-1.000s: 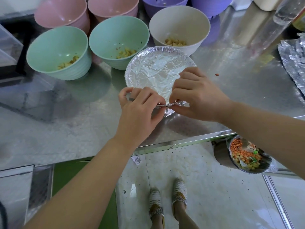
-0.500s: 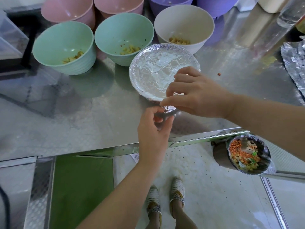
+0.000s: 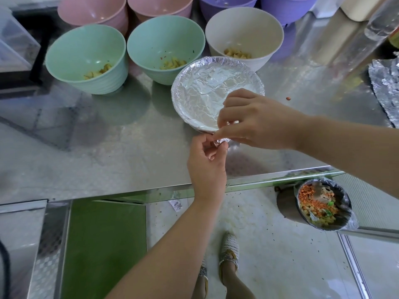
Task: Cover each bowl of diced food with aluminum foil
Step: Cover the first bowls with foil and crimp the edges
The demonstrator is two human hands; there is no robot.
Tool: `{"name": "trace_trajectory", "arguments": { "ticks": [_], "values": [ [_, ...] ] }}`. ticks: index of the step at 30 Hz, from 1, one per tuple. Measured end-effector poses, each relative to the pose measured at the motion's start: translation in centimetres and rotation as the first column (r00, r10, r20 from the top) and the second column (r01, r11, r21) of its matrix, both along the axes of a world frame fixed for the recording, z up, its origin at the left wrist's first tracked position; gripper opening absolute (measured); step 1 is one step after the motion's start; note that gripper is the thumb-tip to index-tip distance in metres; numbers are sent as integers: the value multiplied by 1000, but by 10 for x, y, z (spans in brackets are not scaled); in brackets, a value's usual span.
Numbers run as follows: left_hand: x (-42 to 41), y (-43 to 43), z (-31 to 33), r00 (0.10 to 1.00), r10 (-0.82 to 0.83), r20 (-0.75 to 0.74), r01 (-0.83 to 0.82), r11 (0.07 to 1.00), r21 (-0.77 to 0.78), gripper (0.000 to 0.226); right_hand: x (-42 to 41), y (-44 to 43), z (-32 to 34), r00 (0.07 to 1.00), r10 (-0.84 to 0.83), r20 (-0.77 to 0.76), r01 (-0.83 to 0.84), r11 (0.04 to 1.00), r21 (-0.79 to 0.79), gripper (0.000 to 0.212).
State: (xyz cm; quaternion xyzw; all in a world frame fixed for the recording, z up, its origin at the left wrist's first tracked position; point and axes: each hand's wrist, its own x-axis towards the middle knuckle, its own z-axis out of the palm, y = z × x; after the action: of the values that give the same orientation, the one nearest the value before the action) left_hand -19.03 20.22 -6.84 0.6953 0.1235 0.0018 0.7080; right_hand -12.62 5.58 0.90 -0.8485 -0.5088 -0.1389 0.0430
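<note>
A bowl (image 3: 195,125) stood on the steel counter (image 3: 90,152), near its front edge, with crinkled foil (image 3: 205,91) stretched over its mouth and folded down round the rim. At the near side of the rim a loose flap (image 3: 220,143) of foil stuck out. The left hand (image 3: 206,167) came up from below and pinched that flap between thumb and fingertips. The right hand (image 3: 257,124) lay over the near rim, its fingers curled and nipping the foil just above the flap, touching the left fingertips. Behind the bowl stood two green bowls (image 3: 86,59) (image 3: 166,46) and a white bowl (image 3: 244,35), all uncovered, each with a little diced food at the bottom. Pink bowls (image 3: 92,11) and purple bowls (image 3: 289,7) stood further back. A spare sheet (image 3: 386,87) of foil lay at the counter's right edge. Below the counter a bin (image 3: 285,201) held chopped scraps.
</note>
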Motion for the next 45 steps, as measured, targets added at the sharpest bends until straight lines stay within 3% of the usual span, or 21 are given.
{"name": "trace_trajectory", "arguments": {
  "ticks": [9,17,20,23,25,28,31,37,41,45],
  "values": [
    [1,6,-3,999,47,-6,-47,999,-1,6,-2,0,1,999,-13,-44,14,1000,11,19],
    [11,14,-1,999,40,-28,-37,995,96,13,-4,0,0,994,-26,-104,32,998,60,16],
    [12,16,4,990,88,111,-121,934,337,44,-5,1,0,990,-52,-130,63,994,86,15],
    [14,19,2,945,114,306,-279,769,575,89,-6,2,-2,984,-78,-159,96,989,109,13],
    [16,23,1,918,58,393,-326,674,663,102,-7,2,-3,982,-84,-170,106,986,127,12],
    [24,35,1,863,-191,468,-326,496,805,72,-7,2,-5,979,-95,-183,127,978,167,11],
    [35,46,-2,796,-344,497,-324,451,832,34,-8,2,-11,973,-140,-183,177,963,203,12],
    [45,53,0,766,-428,479,-237,505,830,27,-15,5,-30,945,-326,-6,319,922,217,11],
    [47,55,-1,746,-431,508,-243,534,810,34,-14,10,-34,924,-381,13,363,890,275,21],
    [47,55,0,741,-434,513,-237,545,804,33,-14,13,-34,904,-428,-25,414,858,305,13]
  ]
}}
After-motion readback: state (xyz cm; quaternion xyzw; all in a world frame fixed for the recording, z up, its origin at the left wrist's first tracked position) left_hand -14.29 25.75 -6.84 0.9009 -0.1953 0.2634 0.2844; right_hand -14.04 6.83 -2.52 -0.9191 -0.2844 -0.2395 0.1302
